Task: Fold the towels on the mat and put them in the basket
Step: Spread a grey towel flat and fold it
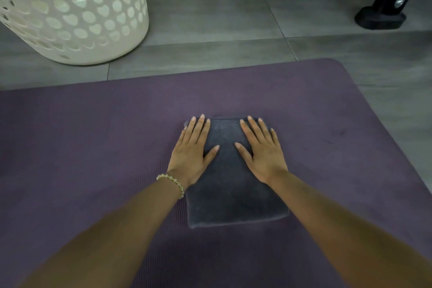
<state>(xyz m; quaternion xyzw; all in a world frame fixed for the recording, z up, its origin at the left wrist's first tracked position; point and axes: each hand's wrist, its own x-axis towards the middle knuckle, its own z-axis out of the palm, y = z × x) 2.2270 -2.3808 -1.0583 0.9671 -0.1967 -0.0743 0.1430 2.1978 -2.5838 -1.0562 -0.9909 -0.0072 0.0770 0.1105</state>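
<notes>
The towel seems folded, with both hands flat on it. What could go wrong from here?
1. The left hand and right hand only press the folded towel; lifting it by one edge may let the layers fall open.
2. The basket stands off the mat, up to the left; the fold may loosen on the way there.

One wide-angle camera, worn on the person's head, looks forward and steeply down along both forearms onto a purple mat point(93, 147) laid on the grey tiled floor point(210, 18). The left hand point(191, 152) and right hand point(264, 152) sit near frame centre, close to the lens. A white basket point(70, 18) fills the upper left corner, and a black stand foot point(379, 18) sits in the upper right.
</notes>
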